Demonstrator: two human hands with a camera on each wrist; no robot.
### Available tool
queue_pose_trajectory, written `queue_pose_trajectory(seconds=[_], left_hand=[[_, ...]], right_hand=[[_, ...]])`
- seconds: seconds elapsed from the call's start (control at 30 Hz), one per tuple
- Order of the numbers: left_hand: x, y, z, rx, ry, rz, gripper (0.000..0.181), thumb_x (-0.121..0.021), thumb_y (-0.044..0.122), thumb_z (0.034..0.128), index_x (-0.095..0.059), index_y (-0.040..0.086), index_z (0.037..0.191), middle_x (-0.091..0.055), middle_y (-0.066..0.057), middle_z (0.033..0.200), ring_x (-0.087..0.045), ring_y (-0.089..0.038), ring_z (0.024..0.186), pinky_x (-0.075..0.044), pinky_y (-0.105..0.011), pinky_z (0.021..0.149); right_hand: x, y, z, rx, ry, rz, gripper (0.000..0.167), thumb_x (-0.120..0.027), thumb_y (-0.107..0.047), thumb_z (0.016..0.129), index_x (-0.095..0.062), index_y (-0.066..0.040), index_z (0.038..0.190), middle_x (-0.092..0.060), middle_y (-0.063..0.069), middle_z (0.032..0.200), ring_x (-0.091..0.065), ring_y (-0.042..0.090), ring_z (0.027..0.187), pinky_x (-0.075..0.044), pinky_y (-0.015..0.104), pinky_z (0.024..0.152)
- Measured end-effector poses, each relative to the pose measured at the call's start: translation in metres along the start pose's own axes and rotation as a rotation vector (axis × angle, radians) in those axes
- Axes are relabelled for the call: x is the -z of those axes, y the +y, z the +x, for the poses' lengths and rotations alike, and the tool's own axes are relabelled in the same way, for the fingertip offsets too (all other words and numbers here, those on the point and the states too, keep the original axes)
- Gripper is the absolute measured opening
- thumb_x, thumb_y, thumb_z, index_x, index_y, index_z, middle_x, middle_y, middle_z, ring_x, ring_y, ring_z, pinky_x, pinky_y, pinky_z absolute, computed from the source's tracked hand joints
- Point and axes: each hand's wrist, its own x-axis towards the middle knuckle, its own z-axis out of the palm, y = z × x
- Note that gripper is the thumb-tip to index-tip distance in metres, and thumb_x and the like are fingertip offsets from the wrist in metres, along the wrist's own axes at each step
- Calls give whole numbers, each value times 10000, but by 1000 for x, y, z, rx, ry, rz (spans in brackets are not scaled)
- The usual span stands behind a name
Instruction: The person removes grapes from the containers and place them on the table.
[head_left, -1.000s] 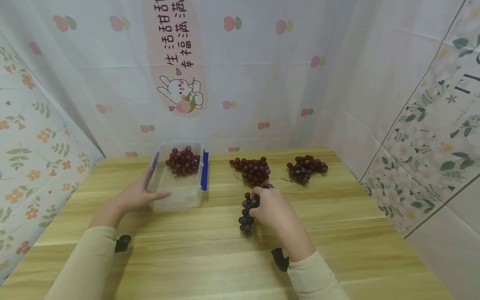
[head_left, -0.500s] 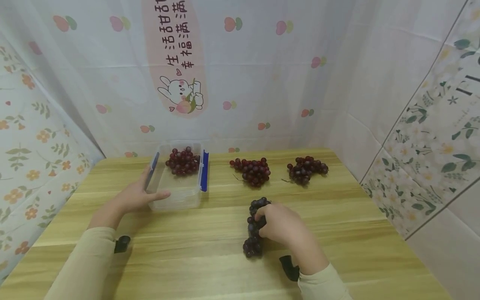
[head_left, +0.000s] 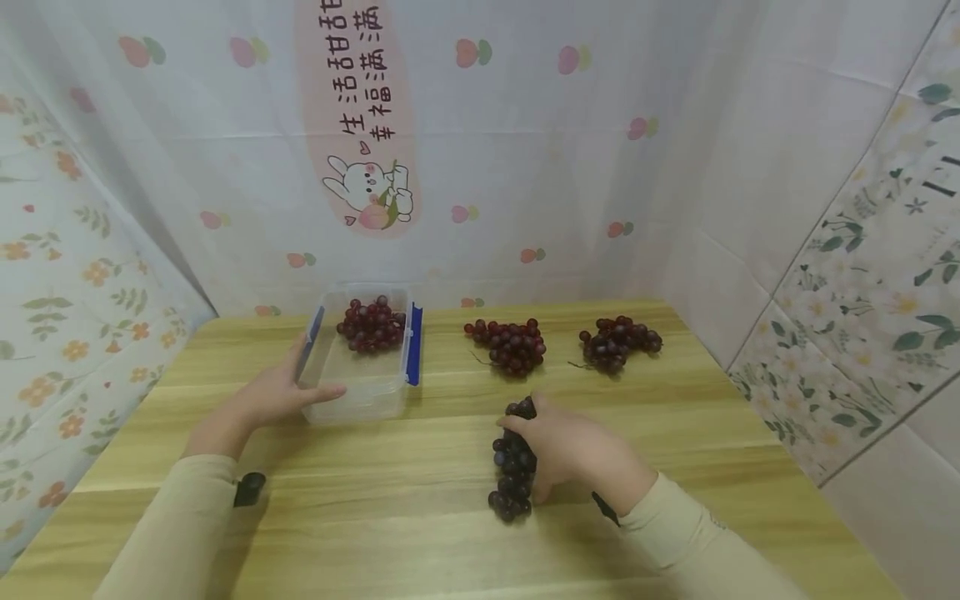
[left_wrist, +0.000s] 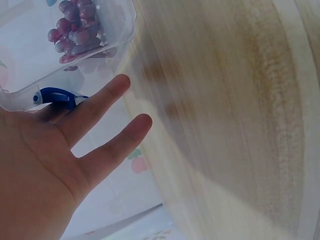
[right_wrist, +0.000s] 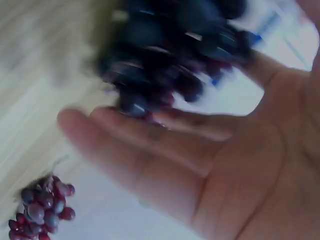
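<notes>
A dark purple-black bunch of grapes (head_left: 512, 462) lies near the middle front of the table. My right hand (head_left: 573, 450) is at its right side, fingers extended around and against it. Blurred in the right wrist view, the same dark bunch (right_wrist: 160, 50) sits between thumb and straight fingers; I cannot tell how firmly they touch. My left hand (head_left: 270, 396) rests at the left wall of a clear plastic container (head_left: 367, 406) with blue side clips, its thumb over the near corner and other fingers straight. Inside the container, toward the back, is a red grape bunch (head_left: 372, 323).
Two more bunches lie at the back of the wooden table (head_left: 390, 517): a red one (head_left: 516, 346) in the middle and a darker red one (head_left: 617, 343) to the right. Printed curtains (head_left: 480, 175) hang close behind the table and at its sides.
My right hand has brought the dark bunch toward the front of the table; in the last half second its fingers have spread while the bunch stays about in place. The left hand keeps still.
</notes>
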Motion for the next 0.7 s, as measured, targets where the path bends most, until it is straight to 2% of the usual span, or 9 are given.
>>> queue_pose_trajectory(seconds=[0.07, 0.13, 0.2, 0.3, 0.4, 0.5, 0.6, 0.7], left_hand=[[-1, 0, 1, -3, 2, -2, 1313, -712, 675, 926, 235, 171, 1684, -124, -463, 1674, -274, -700, 1485, -302, -797, 1178], [-2, 0, 1, -6, 7, -9, 1312, -719, 666, 924, 228, 176, 1687, -114, -458, 1680, -263, -699, 1490, -295, -798, 1181], [-2, 0, 1, -3, 10, -13, 1313, -722, 664, 923, 230, 180, 1687, -99, -455, 1684, -246, -700, 1496, -284, -800, 1184], [-3, 2, 1, 3, 8, -8, 1312, -717, 670, 924, 234, 183, 1685, -86, -450, 1688, -227, -700, 1503, -276, -802, 1186], [-2, 1, 1, 10, 4, -4, 1314, -710, 678, 925, 240, 176, 1682, -81, -451, 1688, -217, -699, 1507, -274, -802, 1187], [-2, 2, 1, 10, -2, -10, 1314, -709, 674, 927, 241, 170, 1681, -88, -459, 1683, -230, -703, 1500, -279, -800, 1186], [-2, 3, 0, 12, -9, -16, 1315, -708, 671, 930, 242, 157, 1680, -79, -460, 1683, -245, -706, 1492, -283, -799, 1185], [-1, 4, -1, 14, -8, -14, 1319, -707, 672, 930, 238, 138, 1679, -97, -463, 1679, -266, -700, 1488, -289, -797, 1184]], right_hand=[[-5, 3, 7, 23, -41, -50, 1102, -1032, -278, 687, -446, -315, 1620, -158, 274, 1750, -680, 407, 1101, -578, 462, 728], [-11, 5, 14, 50, -49, -90, 1137, -1033, -411, 666, -426, -294, 1621, -138, 252, 1763, -556, 557, 1351, -610, 517, 809], [-16, 6, 19, 81, -41, -131, 1164, -1003, -539, 662, -407, -275, 1626, -113, 233, 1778, -365, 639, 1491, -626, 539, 851], [-23, 8, 25, 141, -4, -169, 1154, -948, -644, 682, -422, -216, 1616, -130, 246, 1774, -283, 670, 1515, -634, 538, 911], [-26, 10, 30, 207, 46, -209, 1091, -924, -667, 707, -495, -142, 1562, -221, 260, 1739, -330, 643, 1503, -579, 569, 1053], [-29, 16, 34, 261, 112, -227, 944, -939, -635, 708, -624, -81, 1404, -344, 245, 1669, -414, 605, 1455, -512, 601, 1136], [-29, 25, 37, 307, 168, -225, 711, -965, -563, 703, -705, -86, 1160, -429, 226, 1582, -484, 562, 1385, -510, 595, 1127], [-25, 34, 36, 323, 161, -235, 580, -976, -440, 737, -710, -128, 1148, -415, 214, 1591, -483, 566, 1387, -558, 573, 1058]])
